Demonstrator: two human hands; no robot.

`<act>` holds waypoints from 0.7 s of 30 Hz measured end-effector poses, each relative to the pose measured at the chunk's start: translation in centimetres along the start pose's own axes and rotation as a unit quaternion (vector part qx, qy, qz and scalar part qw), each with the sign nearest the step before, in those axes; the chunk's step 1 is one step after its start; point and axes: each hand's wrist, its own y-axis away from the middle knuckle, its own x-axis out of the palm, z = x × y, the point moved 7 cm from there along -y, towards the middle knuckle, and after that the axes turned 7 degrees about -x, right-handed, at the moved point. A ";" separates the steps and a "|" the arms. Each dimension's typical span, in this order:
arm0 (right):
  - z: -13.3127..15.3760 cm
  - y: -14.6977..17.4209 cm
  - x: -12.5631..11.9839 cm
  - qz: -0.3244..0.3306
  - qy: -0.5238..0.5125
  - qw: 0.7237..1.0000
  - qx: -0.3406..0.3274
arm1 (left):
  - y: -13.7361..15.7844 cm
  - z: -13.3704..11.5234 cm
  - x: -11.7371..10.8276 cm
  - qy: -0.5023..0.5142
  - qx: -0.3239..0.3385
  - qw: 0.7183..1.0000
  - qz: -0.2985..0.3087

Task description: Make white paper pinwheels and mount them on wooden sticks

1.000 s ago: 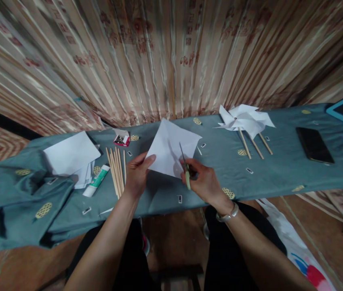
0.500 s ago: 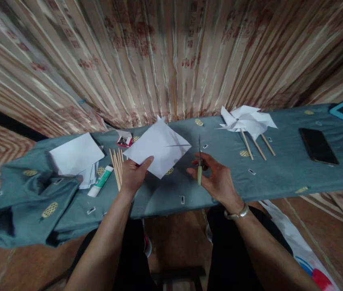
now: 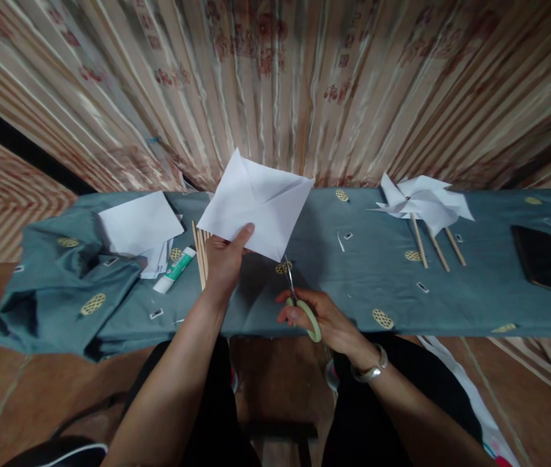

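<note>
My left hand point(image 3: 226, 256) pinches a square white sheet of paper point(image 3: 260, 204) by its lower left edge, thumb on top. The sheet is creased, with slits running in from its corners, and is held up above the cloth. Below it, my right hand point(image 3: 317, 314) holds scissors point(image 3: 304, 313) with pale green handles, fingers in the loops. Their blades point up at the paper's lowest corner and appear to meet it. Part of a bundle of wooden sticks point(image 3: 200, 250) shows behind my left hand.
A blue-grey cloth point(image 3: 353, 279) covers the table. At left lie a stack of white paper point(image 3: 141, 224) and a green-and-white glue tube point(image 3: 174, 270). White paper pinwheels point(image 3: 424, 201) on sticks and a dark phone point(image 3: 542, 259) lie at right. A pleated curtain point(image 3: 275, 84) hangs behind.
The paper has been lifted and turned in my left hand. My right hand has brought the scissors left and down, to the sheet's lowest corner. The camera view has shifted slightly left.
</note>
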 end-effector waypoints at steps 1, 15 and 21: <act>0.0 -0.1 -0.1 -0.004 -0.010 1.000 0.002 | 0.1 0.0 0.2 0.000 0.007 1.000 0.006; 0.5 -0.7 -0.4 -0.050 -0.042 0.998 -0.010 | 1.2 0.4 1.5 0.026 0.001 0.999 0.021; 0.7 -0.7 -0.5 -0.043 -0.026 0.999 -0.022 | 1.3 0.6 1.7 0.020 -0.009 0.999 0.025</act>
